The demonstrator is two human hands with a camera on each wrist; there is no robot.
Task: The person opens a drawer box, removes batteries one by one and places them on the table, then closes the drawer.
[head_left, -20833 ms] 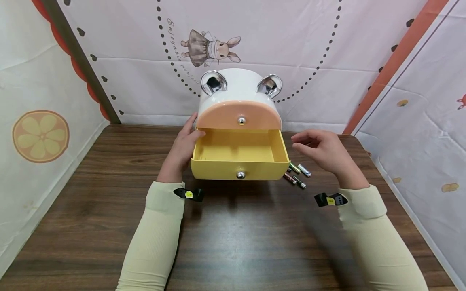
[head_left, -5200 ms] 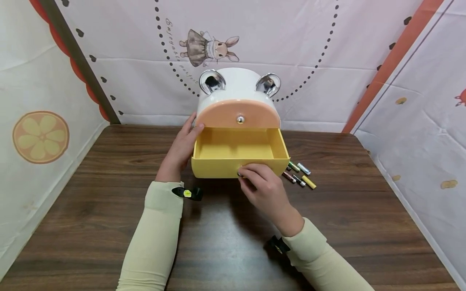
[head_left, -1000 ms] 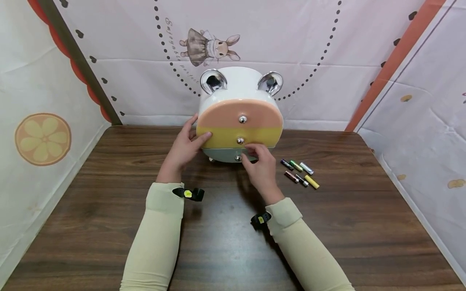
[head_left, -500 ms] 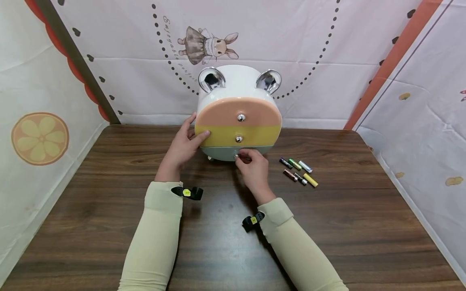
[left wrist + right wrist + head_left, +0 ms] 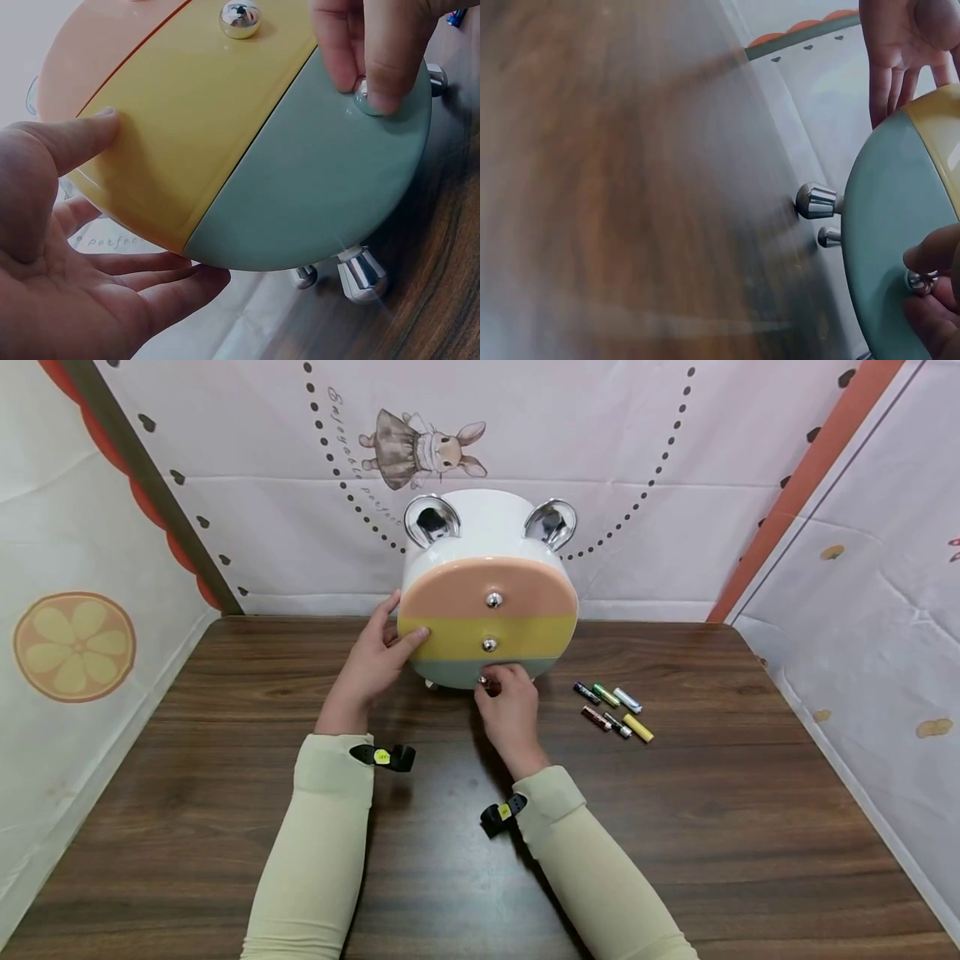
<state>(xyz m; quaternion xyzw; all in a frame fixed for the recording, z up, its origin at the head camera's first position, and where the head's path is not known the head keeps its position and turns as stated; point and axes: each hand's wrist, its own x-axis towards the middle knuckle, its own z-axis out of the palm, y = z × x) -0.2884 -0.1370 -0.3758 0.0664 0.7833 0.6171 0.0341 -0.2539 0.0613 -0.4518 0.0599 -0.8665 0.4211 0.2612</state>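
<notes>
A small rounded drawer cabinet (image 5: 480,527), white with silver ears, stands at the back of the table. Its peach drawer (image 5: 450,589), yellow drawer (image 5: 450,639) and green drawer (image 5: 442,672) are all closed. My left hand (image 5: 367,672) holds the cabinet's left side, thumb on the yellow front and fingers along the side wall. My right hand (image 5: 512,710) pinches the silver knob (image 5: 921,282) of the green drawer between thumb and fingers. In the left wrist view the fingers partly cover that knob (image 5: 363,97).
Several batteries (image 5: 606,696) lie on the wooden table (image 5: 712,793) to the right of the cabinet, a yellow battery (image 5: 637,728) among them. Silver feet (image 5: 361,276) raise the cabinet. A printed cloth (image 5: 637,427) hangs close behind it.
The yellow drawer, pulled out five seconds ago, is now pushed in. My right hand has moved down from beside the yellow drawer's knob to the green drawer's knob. The left hand stays put.
</notes>
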